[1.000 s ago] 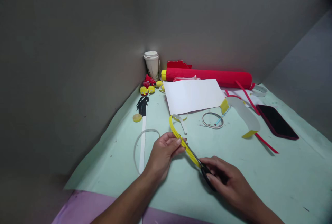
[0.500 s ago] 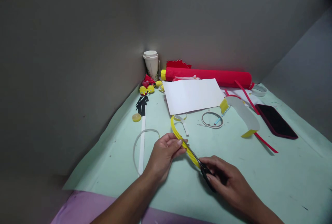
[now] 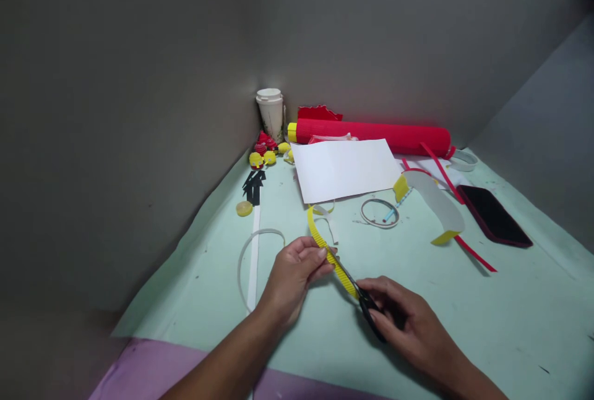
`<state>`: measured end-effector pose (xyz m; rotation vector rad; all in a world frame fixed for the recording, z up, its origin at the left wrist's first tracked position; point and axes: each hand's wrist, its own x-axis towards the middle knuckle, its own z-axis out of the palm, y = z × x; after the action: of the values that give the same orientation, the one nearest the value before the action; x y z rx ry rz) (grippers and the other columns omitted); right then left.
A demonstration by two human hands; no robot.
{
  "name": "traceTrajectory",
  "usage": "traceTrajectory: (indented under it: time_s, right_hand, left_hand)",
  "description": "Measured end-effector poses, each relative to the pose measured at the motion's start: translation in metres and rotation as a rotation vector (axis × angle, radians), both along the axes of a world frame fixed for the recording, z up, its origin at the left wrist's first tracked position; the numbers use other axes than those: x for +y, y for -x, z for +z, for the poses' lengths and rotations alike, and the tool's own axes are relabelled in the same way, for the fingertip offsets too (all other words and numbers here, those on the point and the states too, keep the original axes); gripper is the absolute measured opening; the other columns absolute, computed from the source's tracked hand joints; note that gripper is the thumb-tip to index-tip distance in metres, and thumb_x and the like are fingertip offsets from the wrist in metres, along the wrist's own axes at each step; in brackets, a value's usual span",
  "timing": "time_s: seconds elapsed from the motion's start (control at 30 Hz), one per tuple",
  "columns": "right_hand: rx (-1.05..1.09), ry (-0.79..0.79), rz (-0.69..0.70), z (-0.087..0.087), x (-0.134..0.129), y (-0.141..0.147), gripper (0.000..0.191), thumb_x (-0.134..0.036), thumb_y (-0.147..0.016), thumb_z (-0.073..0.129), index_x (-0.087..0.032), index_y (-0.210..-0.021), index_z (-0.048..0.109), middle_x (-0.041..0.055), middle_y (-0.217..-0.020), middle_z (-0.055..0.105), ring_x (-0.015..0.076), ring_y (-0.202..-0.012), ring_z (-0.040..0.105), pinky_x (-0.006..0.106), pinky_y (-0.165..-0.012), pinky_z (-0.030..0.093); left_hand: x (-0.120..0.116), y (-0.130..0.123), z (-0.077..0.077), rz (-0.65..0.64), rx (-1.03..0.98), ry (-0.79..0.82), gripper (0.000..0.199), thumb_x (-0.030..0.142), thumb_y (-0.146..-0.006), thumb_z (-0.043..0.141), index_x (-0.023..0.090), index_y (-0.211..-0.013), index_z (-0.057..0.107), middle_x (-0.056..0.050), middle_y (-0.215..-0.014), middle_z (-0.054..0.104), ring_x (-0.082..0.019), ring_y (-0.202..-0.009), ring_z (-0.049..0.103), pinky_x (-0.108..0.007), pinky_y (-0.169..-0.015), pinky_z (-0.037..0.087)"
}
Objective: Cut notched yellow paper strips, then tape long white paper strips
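Observation:
A narrow yellow corrugated paper strip (image 3: 344, 277) is pinched between the thumb and fingers of my left hand (image 3: 297, 273). Its far end curls away toward a white sheet. My right hand (image 3: 403, 316) is closed around the black handles of a pair of scissors (image 3: 370, 314). The scissor blades lie along the strip, their tips near my left fingertips. How far the blades are apart I cannot tell. Just beyond my left hand, a thin pale strip (image 3: 330, 227) curls on the table.
A white sheet (image 3: 348, 171) lies mid-table before a red corrugated roll (image 3: 375, 135). A lidded cup (image 3: 270, 115) stands in the corner near small red and yellow paper pieces (image 3: 262, 156). To the right are a curved grey strip (image 3: 434, 199), a phone (image 3: 494, 216) and a ring (image 3: 379, 213).
The yellow strip's curled far end has shifted slightly to the right. Both hands and the scissors stay almost where they were.

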<state>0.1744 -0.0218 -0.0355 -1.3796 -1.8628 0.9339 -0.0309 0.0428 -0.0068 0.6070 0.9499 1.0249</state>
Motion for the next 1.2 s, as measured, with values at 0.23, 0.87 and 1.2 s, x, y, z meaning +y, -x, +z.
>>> traceTrajectory:
  time_s: [0.23, 0.87, 1.2]
  right_hand:
    - [0.010, 0.023, 0.008, -0.0022, 0.0006, -0.0017, 0.031, -0.027, -0.087, 0.054, -0.023, -0.117, 0.063, 0.0051, -0.087, 0.064, 0.0173, -0.072, 0.056, 0.029, -0.063, 0.048]
    - [-0.003, 0.026, 0.015, 0.0016, 0.0008, 0.0007, 0.030, -0.025, -0.088, 0.052, -0.023, -0.117, 0.061, 0.0041, -0.088, 0.064, 0.0165, -0.072, 0.055, 0.027, -0.064, 0.047]
    - [0.004, 0.026, 0.016, -0.0026, -0.0005, -0.0017, 0.031, -0.024, -0.087, 0.053, -0.026, -0.118, 0.059, 0.0038, -0.091, 0.064, 0.0173, -0.075, 0.055, 0.028, -0.065, 0.047]
  left_hand:
    - [-0.0009, -0.0010, -0.0002, -0.014, 0.005, 0.003, 0.025, 0.023, -0.071, 0.080, 0.012, -0.087, 0.065, -0.010, -0.091, 0.072, -0.013, -0.079, 0.067, -0.024, -0.077, 0.054]
    - [-0.0024, -0.0016, -0.0033, -0.050, 0.005, -0.006, 0.022, 0.022, -0.075, 0.076, 0.011, -0.089, 0.063, -0.009, -0.088, 0.072, -0.012, -0.078, 0.066, -0.022, -0.074, 0.053]
    - [-0.0009, -0.0017, -0.0021, -0.037, -0.011, 0.009, 0.023, 0.027, -0.078, 0.074, 0.011, -0.092, 0.063, -0.010, -0.091, 0.072, -0.014, -0.079, 0.068, -0.025, -0.075, 0.055]
